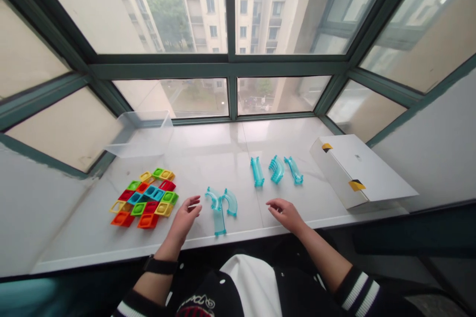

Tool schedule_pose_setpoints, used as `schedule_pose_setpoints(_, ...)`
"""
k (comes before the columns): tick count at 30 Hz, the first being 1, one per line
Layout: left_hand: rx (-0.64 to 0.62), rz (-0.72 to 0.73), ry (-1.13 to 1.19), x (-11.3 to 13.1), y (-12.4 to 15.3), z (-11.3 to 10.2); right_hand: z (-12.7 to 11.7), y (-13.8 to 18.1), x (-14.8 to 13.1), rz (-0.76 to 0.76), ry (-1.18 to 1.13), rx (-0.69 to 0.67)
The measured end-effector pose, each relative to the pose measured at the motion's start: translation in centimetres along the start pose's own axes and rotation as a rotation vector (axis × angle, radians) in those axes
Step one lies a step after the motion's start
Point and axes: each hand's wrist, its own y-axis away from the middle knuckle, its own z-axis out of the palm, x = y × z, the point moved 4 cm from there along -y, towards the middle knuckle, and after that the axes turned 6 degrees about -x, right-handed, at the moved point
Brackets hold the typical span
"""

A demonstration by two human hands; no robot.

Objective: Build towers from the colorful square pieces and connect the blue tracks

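Note:
My left hand [188, 215] hovers over the front of the sill, its fingers apart and nothing visible in them. Just right of it lies a group of translucent teal track pieces: two curved pieces [231, 203] and a straight upright-looking piece [219, 224], close together or joined; which, I cannot tell. Loosely bent, the fingers of my right hand [284, 213] hold nothing. Beyond that hand are a straight teal track piece [257, 172], a curved teal track piece [276, 169] and a slightly bent teal track piece [293, 170], set in a row apart from each other.
Several red, orange, yellow, green and blue blocks [150, 207] lie in a patch at the left. Behind them stands a clear plastic bin [148, 150]. A white box [366, 171] with yellow-and-black tabs is at the right. Windows [232, 65] rise behind the white sill [208, 158].

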Motion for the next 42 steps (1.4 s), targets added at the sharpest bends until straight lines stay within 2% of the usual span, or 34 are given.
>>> schedule_pose_setpoints(4,-0.060,0.012,-0.166,-1.5,0.6,3.2,4.0,-1.6,-3.0,-0.047,0.004,-0.246)
schedule_pose_setpoints(7,-0.086,0.081,-0.267,-1.6,0.7,4.5,6.5,-2.1,-5.3,-0.097,0.061,-0.366)
schedule_pose_setpoints(13,-0.117,0.174,-0.343,-0.9,0.6,5.3,10.7,-2.2,-8.9,-0.161,0.222,-0.585)
schedule_pose_setpoints(18,-0.127,0.176,-0.339,-0.4,0.7,5.4,12.9,-2.4,-10.1,-0.217,0.380,-0.675)
schedule_pose_setpoints(23,-0.118,0.160,-0.332,0.0,0.6,4.8,13.4,-2.5,-9.8,-0.237,0.384,-0.648)
schedule_pose_setpoints(26,-0.075,0.156,-0.302,0.2,0.5,3.9,13.0,-2.4,-9.6,-0.198,0.329,-0.604)
schedule_pose_setpoints(30,-0.019,0.132,-0.259,0.2,0.5,2.5,12.3,-2.4,-9.5,-0.139,0.181,-0.511)
schedule_pose_setpoints(37,-0.007,0.068,-0.321,-1.0,0.7,1.4,11.9,-3.2,-8.5,-0.073,-0.183,-0.307)
schedule_pose_setpoints(42,0.015,0.065,-0.404,-2.8,0.9,1.3,11.8,-3.8,-7.4,0.105,-0.332,-0.226)
